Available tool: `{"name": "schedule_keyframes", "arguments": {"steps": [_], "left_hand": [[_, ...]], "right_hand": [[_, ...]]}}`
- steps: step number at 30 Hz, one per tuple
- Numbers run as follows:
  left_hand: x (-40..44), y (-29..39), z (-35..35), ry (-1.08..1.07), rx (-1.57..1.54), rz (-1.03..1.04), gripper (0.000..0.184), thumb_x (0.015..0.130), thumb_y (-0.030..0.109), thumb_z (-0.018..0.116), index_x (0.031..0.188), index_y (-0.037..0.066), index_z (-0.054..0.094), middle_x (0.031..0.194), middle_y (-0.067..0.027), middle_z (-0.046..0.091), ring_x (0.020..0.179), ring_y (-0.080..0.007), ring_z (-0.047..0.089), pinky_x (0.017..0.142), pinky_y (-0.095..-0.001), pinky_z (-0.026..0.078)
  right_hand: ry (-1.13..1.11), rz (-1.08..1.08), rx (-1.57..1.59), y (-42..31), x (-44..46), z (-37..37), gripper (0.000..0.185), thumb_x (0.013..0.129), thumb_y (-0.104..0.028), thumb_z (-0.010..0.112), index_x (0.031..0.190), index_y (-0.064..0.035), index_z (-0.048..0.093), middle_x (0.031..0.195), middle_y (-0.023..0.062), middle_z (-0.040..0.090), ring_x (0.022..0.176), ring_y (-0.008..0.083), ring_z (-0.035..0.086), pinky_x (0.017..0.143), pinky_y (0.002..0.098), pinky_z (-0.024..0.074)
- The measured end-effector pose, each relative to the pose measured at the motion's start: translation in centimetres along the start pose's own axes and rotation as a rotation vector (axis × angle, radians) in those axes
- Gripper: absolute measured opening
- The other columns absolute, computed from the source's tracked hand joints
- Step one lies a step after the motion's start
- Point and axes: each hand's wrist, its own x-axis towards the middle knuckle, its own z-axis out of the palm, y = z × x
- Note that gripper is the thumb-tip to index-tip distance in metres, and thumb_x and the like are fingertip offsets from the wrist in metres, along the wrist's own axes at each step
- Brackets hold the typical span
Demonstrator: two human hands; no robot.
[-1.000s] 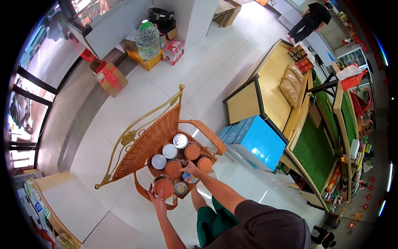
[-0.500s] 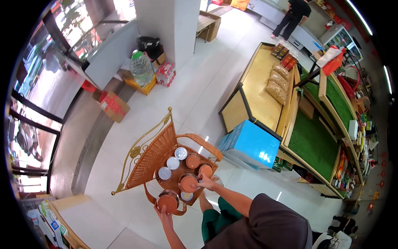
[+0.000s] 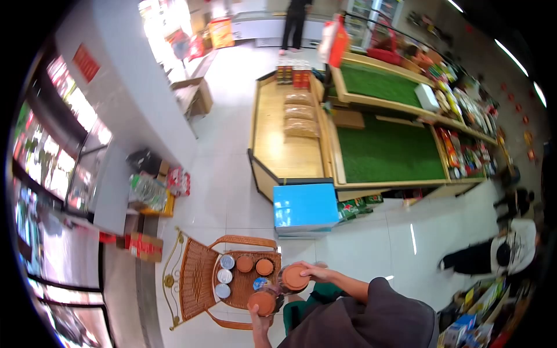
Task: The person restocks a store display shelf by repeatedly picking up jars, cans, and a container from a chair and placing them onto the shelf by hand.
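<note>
My left hand is closed around a clear jar with an orange-brown lid, near the front of the wicker chair. A second brown-lidded jar is gripped in my right hand, just past the seat's edge. The two jars are close together, at about the same height. On the woven seat stand three silver-topped cans, one of them a white-lidded can, in a row by the backrest. Two more brown-lidded jars stand near the far armrest. A blue-marked can sits beside my left jar.
A blue box stands at the end of a wooden display stand holding bagged goods. Green-lined shelves extend right. A carton and a large water bottle are at left. One person stands far back, another at right.
The view has swung to the right. My right hand has lifted its jar off the seat and out past the edge. My left hand still holds its jar, now closer to the right one.
</note>
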Motion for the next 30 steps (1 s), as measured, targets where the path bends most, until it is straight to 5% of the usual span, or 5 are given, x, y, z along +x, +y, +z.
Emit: {"name": "schedule_keyframes", "arguments": {"steps": [5, 9, 11, 16, 30], "left_hand": [[2.1, -3.2, 8.2, -0.083, 0.247, -0.112, 0.08, 0.074, 0.044, 0.069, 0.139, 0.017, 0.031, 0.132, -0.0133, 0.045, 0.118, -0.0365, 0.048, 0.092, -0.0606, 0.042], [3.9, -7.7, 14.9, -0.235, 0.3, -0.136, 0.069, 0.074, 0.036, 0.07, 0.13, 0.02, 0.034, 0.126, -0.0097, 0.045, 0.109, -0.0309, 0.054, 0.078, -0.0521, 0.054], [4.0, -10.7, 19.4, -0.244, 0.386, -0.145, 0.071, 0.075, 0.04, 0.069, 0.131, 0.021, 0.032, 0.127, -0.0114, 0.045, 0.108, -0.031, 0.056, 0.079, -0.0519, 0.055], [4.3, -19.6, 25.0, -0.344, 0.43, -0.404, 0.069, 0.079, 0.043, 0.067, 0.133, 0.021, 0.031, 0.129, -0.0118, 0.046, 0.111, -0.0306, 0.056, 0.081, -0.0542, 0.054], [4.8, -34.5, 47.0, -0.548, 1.094, -0.469, 0.072, 0.079, 0.04, 0.072, 0.132, 0.019, 0.028, 0.13, -0.014, 0.043, 0.116, -0.0299, 0.049, 0.086, -0.0552, 0.046]], "right_hand": [[0.202, -0.185, 0.148, -0.9, -8.9, -3.8, 0.069, 0.085, -0.031, 0.063, 0.142, -0.0148, 0.029, 0.137, 0.0063, 0.041, 0.129, 0.0203, 0.036, 0.108, 0.0376, 0.0292], [0.289, -0.349, 0.356, 0.1, -15.3, -9.0, 0.069, 0.083, -0.033, 0.064, 0.14, -0.0154, 0.03, 0.139, 0.0071, 0.037, 0.131, 0.0231, 0.035, 0.11, 0.041, 0.0282], [0.312, -0.413, 0.416, 0.0, -18.4, -12.2, 0.068, 0.082, -0.032, 0.064, 0.14, -0.018, 0.029, 0.137, 0.0063, 0.038, 0.127, 0.025, 0.039, 0.1, 0.0434, 0.0379], [0.404, -0.574, 0.479, 0.8, -27.8, -18.8, 0.074, 0.076, -0.03, 0.069, 0.137, -0.0178, 0.029, 0.131, 0.0115, 0.043, 0.119, 0.0255, 0.047, 0.093, 0.0402, 0.0463], [1.053, -0.875, 0.678, 4.2, -41.9, -25.1, 0.078, 0.073, -0.022, 0.069, 0.139, -0.0157, 0.027, 0.129, 0.0127, 0.044, 0.118, 0.0271, 0.047, 0.096, 0.0395, 0.044]]}}
